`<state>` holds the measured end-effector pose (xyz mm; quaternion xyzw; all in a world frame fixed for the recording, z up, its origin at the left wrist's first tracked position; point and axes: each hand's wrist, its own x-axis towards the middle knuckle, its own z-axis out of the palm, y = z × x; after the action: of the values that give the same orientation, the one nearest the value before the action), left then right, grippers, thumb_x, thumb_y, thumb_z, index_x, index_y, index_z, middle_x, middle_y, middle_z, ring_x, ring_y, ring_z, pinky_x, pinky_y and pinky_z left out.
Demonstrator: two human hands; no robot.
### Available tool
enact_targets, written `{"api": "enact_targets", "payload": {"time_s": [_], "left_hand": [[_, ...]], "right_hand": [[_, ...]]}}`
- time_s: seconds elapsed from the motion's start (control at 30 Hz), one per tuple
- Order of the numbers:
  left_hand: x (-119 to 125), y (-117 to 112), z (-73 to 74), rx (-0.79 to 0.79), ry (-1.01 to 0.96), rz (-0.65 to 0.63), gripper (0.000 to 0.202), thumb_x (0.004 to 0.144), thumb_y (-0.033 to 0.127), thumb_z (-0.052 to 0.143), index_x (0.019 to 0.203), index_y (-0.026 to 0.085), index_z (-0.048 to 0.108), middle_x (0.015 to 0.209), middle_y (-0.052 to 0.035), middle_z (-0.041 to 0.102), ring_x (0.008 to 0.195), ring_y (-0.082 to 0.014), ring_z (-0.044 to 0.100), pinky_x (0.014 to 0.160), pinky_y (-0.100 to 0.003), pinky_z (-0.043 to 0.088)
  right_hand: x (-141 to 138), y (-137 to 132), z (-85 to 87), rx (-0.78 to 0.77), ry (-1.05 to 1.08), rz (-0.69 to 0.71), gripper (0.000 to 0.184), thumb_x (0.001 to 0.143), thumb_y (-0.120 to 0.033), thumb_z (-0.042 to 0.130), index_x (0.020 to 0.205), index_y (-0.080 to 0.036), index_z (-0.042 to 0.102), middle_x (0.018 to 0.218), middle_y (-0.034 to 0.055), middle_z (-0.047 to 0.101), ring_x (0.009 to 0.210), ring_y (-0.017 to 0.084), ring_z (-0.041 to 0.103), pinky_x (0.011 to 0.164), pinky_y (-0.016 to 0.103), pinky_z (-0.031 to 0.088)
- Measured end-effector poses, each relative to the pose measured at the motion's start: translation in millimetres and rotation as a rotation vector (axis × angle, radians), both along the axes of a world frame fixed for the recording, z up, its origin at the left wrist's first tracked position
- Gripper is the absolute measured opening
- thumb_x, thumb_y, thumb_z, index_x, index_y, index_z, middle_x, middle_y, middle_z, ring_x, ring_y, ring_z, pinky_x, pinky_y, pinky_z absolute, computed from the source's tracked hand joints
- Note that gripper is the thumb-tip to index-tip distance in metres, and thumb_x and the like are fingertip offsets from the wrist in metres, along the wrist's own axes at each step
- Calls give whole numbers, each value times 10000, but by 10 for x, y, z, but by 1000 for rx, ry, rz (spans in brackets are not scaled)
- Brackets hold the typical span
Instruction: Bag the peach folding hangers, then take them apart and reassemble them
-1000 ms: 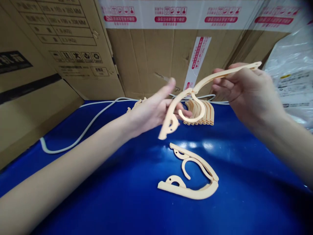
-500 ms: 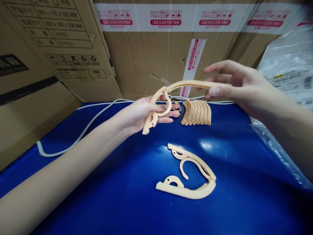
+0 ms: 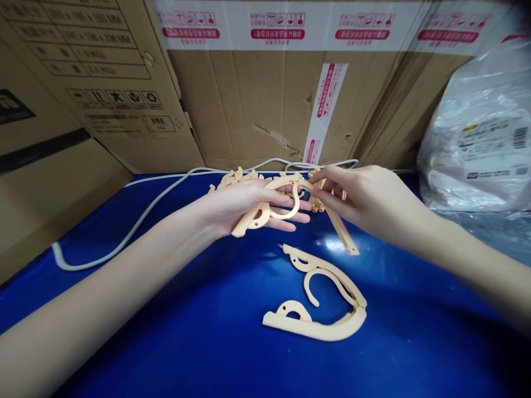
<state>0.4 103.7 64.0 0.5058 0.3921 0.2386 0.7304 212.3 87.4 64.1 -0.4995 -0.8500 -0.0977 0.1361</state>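
My left hand (image 3: 244,207) lies palm up over the blue surface, with its fingers around the hook end of a cream plastic folding hanger (image 3: 274,207). My right hand (image 3: 365,199) pinches the same hanger near its hinge, and the hanger's long arm (image 3: 342,235) slants down to the right, its tip near the blue surface. In front of both hands a second cream hanger (image 3: 327,309) lies folded flat. Behind my hands, partly hidden, is a pile of more cream hangers (image 3: 236,177).
The blue table surface (image 3: 186,320) is walled in by cardboard boxes (image 3: 257,94) at the back and left. A white cable (image 3: 136,221) runs along the back left of the table. A clear plastic bag with labels (image 3: 481,143) sits at the right.
Both hands came down from chest height toward the table. The hanger, held stretched out before, is now folded downward, and my right hand slid along its arm to the hinge.
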Motion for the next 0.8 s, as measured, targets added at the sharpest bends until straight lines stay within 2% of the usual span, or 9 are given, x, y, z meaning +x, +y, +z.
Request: {"api": "enact_targets", "payload": {"time_s": [0.07, 0.17, 0.23, 0.33, 0.43, 0.53, 0.6, 0.7, 0.8], "left_hand": [[3, -13, 10, -31, -14, 53, 269, 876, 124, 633, 1144, 144, 653, 1028, -87, 744, 820, -152, 726, 671, -212, 560], [10, -22, 18, -112, -114, 78, 184, 842, 73, 573, 1001, 117, 654, 804, -34, 654, 606, -84, 620, 462, -140, 434], [24, -21, 12, -146, -197, 53, 217, 793, 40, 548, 977, 113, 637, 740, -12, 572, 547, -65, 550, 414, -128, 368], [76, -19, -28, -139, -222, 44, 263, 732, 42, 535, 968, 129, 611, 718, 4, 507, 481, -44, 440, 386, -125, 298], [147, -39, -90, -75, -143, 59, 241, 684, 66, 520, 900, 169, 550, 684, 17, 482, 464, -52, 391, 399, -141, 291], [186, -84, -123, 202, 22, 130, 210, 648, 63, 519, 815, 189, 501, 654, 19, 487, 514, -82, 425, 445, -176, 325], [189, -106, -109, 378, 145, 191, 188, 652, 62, 522, 786, 192, 497, 633, 22, 487, 534, -93, 433, 468, -199, 330], [211, -75, -54, 402, 201, 193, 166, 653, 65, 515, 768, 185, 514, 654, 4, 543, 606, -117, 524, 547, -222, 423], [316, 70, -31, 357, 156, 119, 177, 623, 51, 521, 761, 157, 555, 815, -63, 665, 845, -174, 657, 745, -270, 534]], "right_hand": [[3, 9, -15, 63, -64, -6, 250, 992, -321, 485, 1109, -173, 650, 863, 63, 749, 735, 212, 694, 558, 276, 340], [-26, 13, -36, 159, -214, -18, 222, 977, -205, 443, 1040, -146, 647, 937, 117, 738, 791, 241, 692, 527, 296, 276], [-53, 17, -44, 145, -274, -29, 235, 939, -122, 428, 1039, -142, 641, 956, 137, 731, 776, 245, 684, 525, 306, 260], [-81, 36, -52, 26, -275, -39, 277, 875, -73, 443, 1073, -135, 626, 956, 164, 727, 739, 255, 669, 543, 317, 284], [-77, 76, -52, -66, -232, -60, 266, 848, -74, 462, 1057, -133, 617, 841, 149, 711, 675, 253, 638, 549, 322, 289], [9, 179, -29, -233, -12, -71, 125, 863, -109, 488, 856, -168, 598, 709, 81, 655, 583, 181, 569, 552, 293, 325], [131, 308, -7, -335, 169, -131, 163, 906, -170, 472, 767, -183, 558, 650, 42, 615, 525, 136, 524, 538, 265, 355], [357, 562, 0, -312, 308, -281, 264, 981, -274, 346, 917, -182, 585, 699, 42, 634, 493, 126, 523, 495, 252, 385], [512, 791, -40, -341, 330, -392, 291, 942, -243, 377, 1152, -163, 562, 786, 66, 679, 472, 143, 558, 466, 268, 426]]}}
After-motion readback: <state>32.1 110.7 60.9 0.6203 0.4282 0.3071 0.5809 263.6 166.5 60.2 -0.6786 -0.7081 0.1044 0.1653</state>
